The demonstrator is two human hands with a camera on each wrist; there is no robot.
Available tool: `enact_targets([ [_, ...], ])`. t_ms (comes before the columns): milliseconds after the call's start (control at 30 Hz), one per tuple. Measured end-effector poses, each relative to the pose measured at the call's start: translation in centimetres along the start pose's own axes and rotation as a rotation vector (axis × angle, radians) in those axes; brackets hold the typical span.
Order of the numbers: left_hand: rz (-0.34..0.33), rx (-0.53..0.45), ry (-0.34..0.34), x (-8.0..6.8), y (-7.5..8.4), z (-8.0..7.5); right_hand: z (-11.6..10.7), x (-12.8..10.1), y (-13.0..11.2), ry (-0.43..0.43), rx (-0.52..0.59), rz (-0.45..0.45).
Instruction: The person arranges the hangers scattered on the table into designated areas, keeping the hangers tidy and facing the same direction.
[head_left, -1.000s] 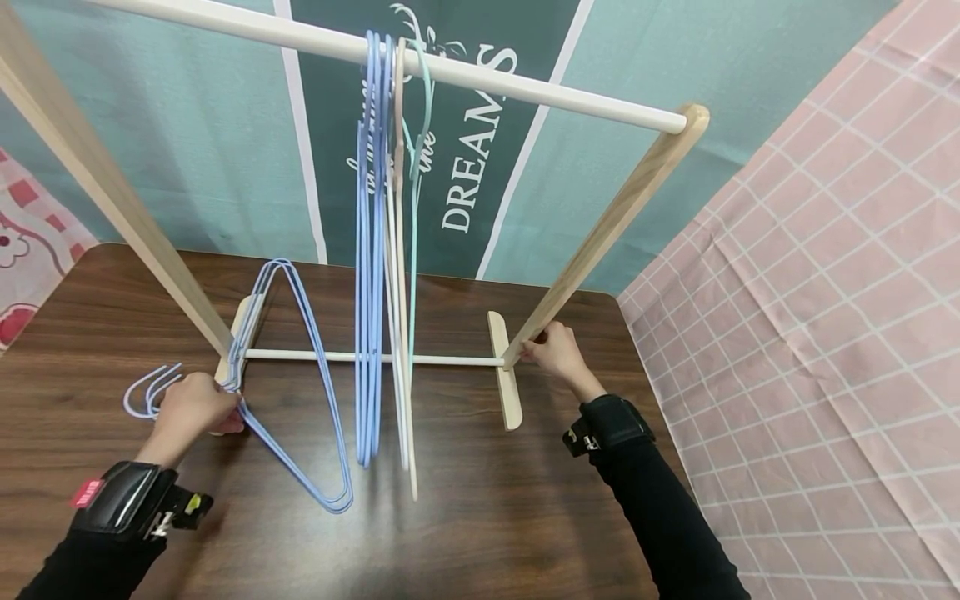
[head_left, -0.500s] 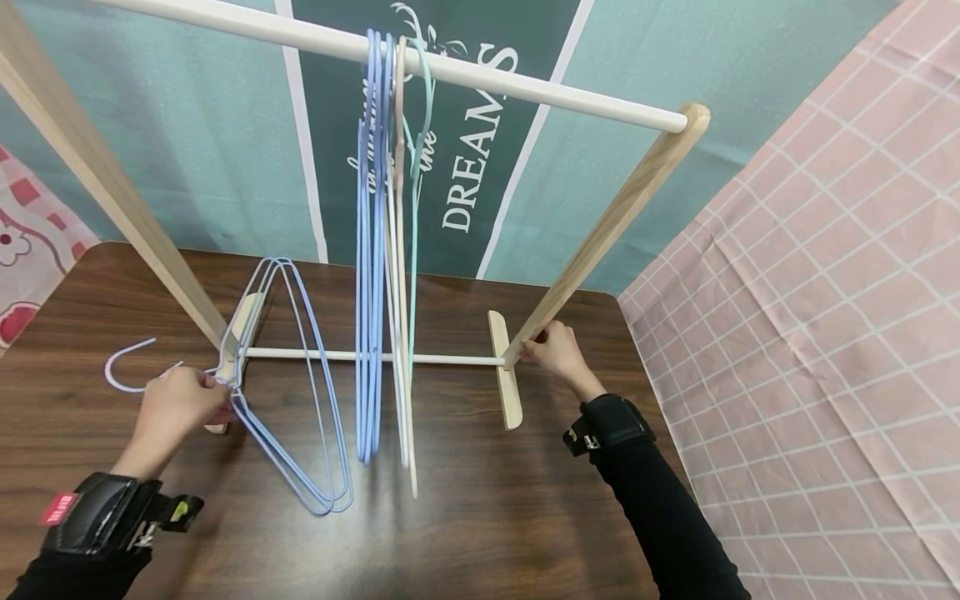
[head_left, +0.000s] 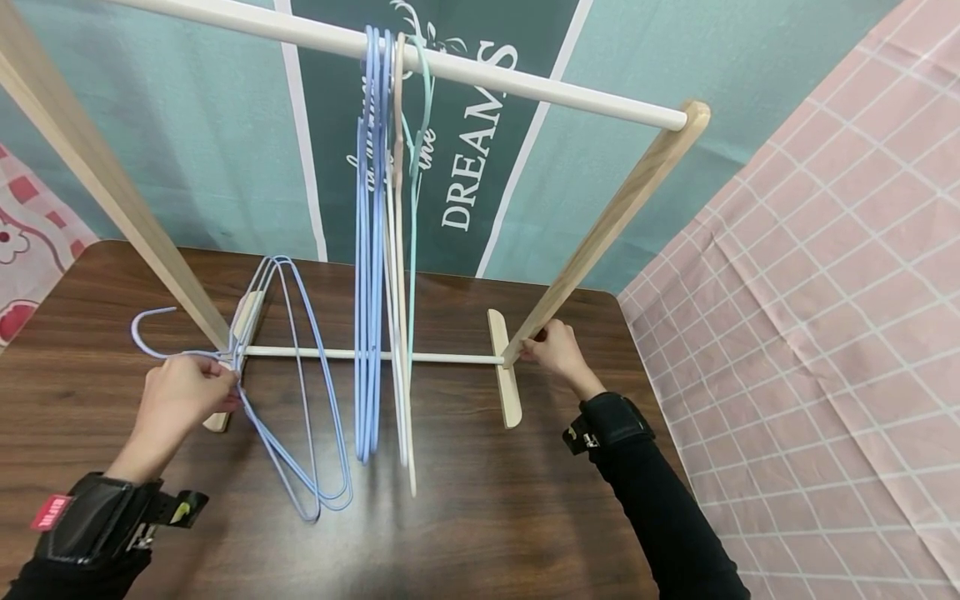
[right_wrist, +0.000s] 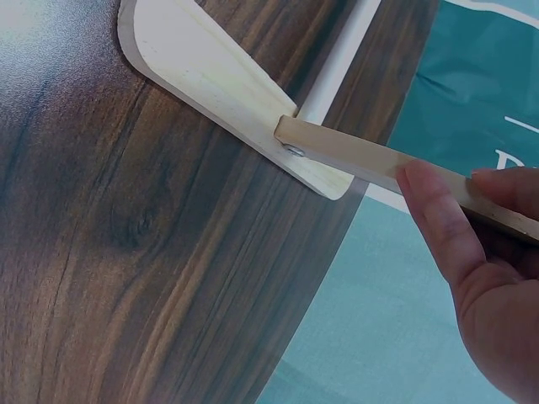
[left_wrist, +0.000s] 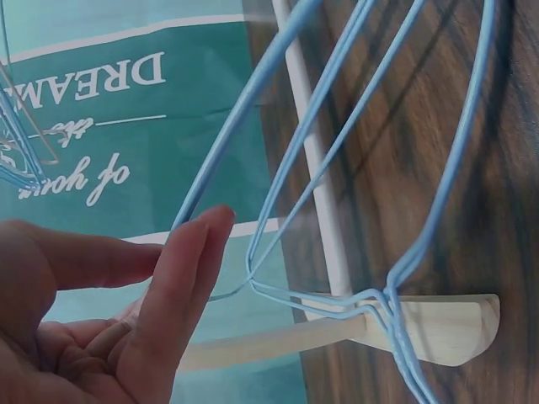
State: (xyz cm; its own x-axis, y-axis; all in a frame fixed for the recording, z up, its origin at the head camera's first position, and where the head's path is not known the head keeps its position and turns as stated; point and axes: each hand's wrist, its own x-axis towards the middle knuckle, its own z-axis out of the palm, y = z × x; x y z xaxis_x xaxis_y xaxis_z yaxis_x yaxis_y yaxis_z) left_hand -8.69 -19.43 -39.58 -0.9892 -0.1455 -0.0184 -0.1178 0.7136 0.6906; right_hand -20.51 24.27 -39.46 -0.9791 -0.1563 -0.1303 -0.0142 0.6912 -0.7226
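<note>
A dark wood-grain table [head_left: 480, 517] carries a small wooden clothes rack, which stands on two flat pale wooden feet, the left foot [head_left: 238, 350] and the right foot [head_left: 506, 368], joined by a thin white crossbar [head_left: 442, 359] just above the tabletop. A few light blue wire hangers [head_left: 300, 417] lie on the table by the left foot, their triangular frames spread under the crossbar and their hooks pointing out to the left. The table's far edge meets a teal backdrop.
</note>
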Motion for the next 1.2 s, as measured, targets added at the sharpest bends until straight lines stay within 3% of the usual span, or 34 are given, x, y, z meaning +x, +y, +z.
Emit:
enact_targets([
  [133,-0.001,-0.033,-0.016,0.1,-0.2,0.1,0.0,0.2,0.0,0.003,-0.003,-0.006],
  [200,-0.005,-0.061,-0.005,1.3,-3.4,1.6,0.1,0.3,0.0,0.005,0.000,-0.005],
  [367,-0.036,-0.123,-0.058,1.4,-2.6,1.2,0.1,0.3,-0.1,0.002,-0.008,-0.006],
  [433,-0.055,-0.128,-0.119,0.4,0.7,-0.5,0.1,0.2,-0.1,0.002,-0.009,-0.002],
  [567,-0.111,-0.144,-0.209,1.0,0.8,-0.8,0.0,0.2,-0.1,0.004,-0.006,0.003],
  [733,-0.174,-0.235,-0.291,1.6,0.8,-0.9,0.1,0.1,-0.2,0.002,-0.013,0.000],
  [933,-0.179,-0.295,-0.345,2.1,0.5,-0.9,0.1,0.0,-0.3,0.004,-0.022,-0.006],
  [1133,-0.116,-0.357,-0.383,2.5,0.5,-0.8,0.1,-0.1,-0.3,-0.001,-0.014,-0.004],
  [1200,-0.125,-0.368,-0.399,2.6,0.6,-0.9,0.1,-0.1,-0.3,-0.002,-0.013,-0.005],
])
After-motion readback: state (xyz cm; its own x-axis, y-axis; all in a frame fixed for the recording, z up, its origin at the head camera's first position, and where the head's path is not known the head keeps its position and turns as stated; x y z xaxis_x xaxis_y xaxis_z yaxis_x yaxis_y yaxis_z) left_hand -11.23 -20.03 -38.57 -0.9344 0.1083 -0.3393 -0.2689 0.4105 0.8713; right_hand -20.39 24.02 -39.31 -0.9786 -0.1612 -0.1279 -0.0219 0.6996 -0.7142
